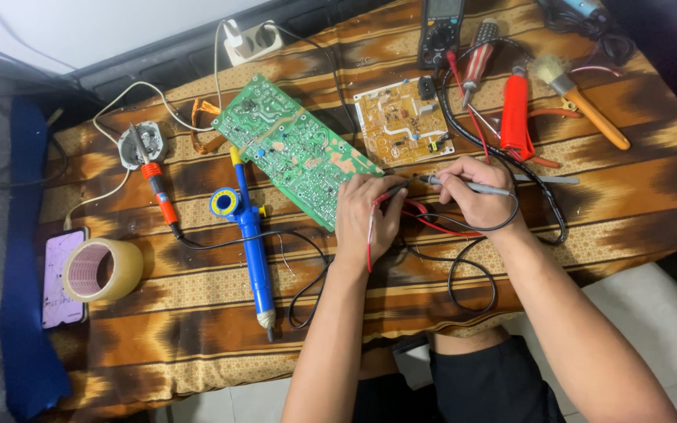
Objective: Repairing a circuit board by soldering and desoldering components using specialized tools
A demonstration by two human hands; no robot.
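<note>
My left hand rests on the cloth at the near corner of a green circuit board and pinches a red test probe, its red lead trailing down over my wrist. My right hand grips a black test probe like a pen, tip pointing left toward the other probe. Both tips meet just below a smaller tan circuit board. Red and black leads loop on the cloth beneath my hands and run up to a multimeter.
On the brown patterned cloth lie a blue desoldering pump, solder spool, soldering iron, tape roll, phone, red tool, screwdriver and brush. A power strip sits at the back.
</note>
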